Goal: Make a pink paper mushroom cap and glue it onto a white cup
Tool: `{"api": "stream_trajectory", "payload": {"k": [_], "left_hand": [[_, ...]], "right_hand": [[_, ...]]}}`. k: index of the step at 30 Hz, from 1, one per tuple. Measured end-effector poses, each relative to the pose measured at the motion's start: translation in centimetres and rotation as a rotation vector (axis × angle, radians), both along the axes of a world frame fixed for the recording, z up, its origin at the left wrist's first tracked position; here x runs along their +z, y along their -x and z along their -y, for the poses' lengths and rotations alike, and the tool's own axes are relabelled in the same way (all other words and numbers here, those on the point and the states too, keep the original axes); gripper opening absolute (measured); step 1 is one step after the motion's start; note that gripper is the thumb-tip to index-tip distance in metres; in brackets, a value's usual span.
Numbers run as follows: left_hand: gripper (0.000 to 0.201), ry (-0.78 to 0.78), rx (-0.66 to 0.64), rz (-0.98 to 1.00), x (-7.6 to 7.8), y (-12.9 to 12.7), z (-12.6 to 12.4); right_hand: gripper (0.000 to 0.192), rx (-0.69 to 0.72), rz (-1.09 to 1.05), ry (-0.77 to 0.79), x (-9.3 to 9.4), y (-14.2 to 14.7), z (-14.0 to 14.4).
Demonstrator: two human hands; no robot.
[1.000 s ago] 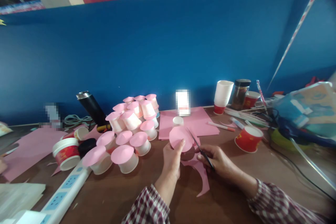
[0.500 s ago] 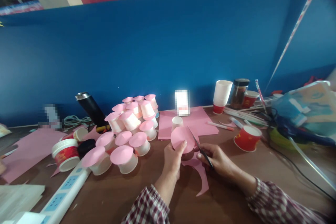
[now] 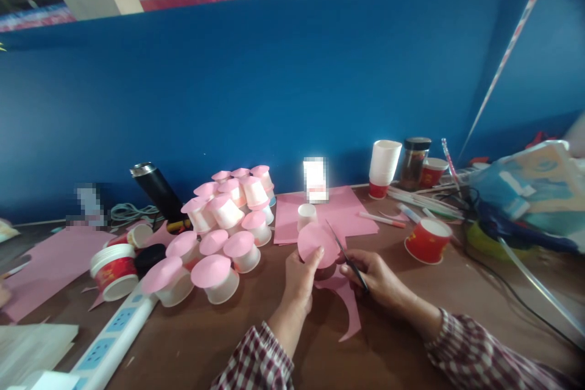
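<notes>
Pinched between the thumb and fingers of my left hand (image 3: 300, 277) is a pink paper disc (image 3: 315, 245). My right hand (image 3: 377, 280) grips a pair of dark scissors (image 3: 353, 265), whose blades lie at the disc's right edge. A curved pink paper offcut (image 3: 348, 308) hangs or lies below the disc; I cannot tell whether it is still attached. Just behind the disc stands a small white paper cup (image 3: 306, 214). Farther back, pink paper sheets (image 3: 286, 213) lie flat on the brown table (image 3: 393, 341).
Several cups with pink paper tops (image 3: 212, 271) crowd the left. A power strip (image 3: 109, 341), red paper cups (image 3: 114, 268) and a black flask (image 3: 158, 189) stand beyond. To the right are a red cup (image 3: 428, 241), stacked white cups (image 3: 384, 161) and a jar (image 3: 415, 161). Another person's hand shows far left.
The view has shifted very slightly. Both hands, the disc and the scissors keep nearly the same places relative to one another.
</notes>
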State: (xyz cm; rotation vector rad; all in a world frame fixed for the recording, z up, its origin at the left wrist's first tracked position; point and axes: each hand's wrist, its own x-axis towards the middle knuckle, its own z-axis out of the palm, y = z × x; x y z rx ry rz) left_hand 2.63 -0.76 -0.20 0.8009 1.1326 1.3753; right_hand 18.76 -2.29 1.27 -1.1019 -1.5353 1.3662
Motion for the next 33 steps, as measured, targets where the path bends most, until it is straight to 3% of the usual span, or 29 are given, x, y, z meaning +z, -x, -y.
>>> {"api": "stream_trajectory", "payload": {"k": [17,26,33], "left_hand": [[0.049,-0.037,0.013,0.049,0.0,1.2,-1.1],[0.043,-0.119,-0.061,0.105,0.6,1.7,-1.2],[0.044,-0.134,-0.066,0.08,0.1,1.6,-1.4]], "right_hand": [[0.037,-0.021,0.06,0.067,0.2,0.3,0.0],[0.043,-0.115,-0.099,0.101,0.2,0.3,-0.4],[0.042,-0.133,-0.134,0.077,0.1,0.0,-0.9]]}}
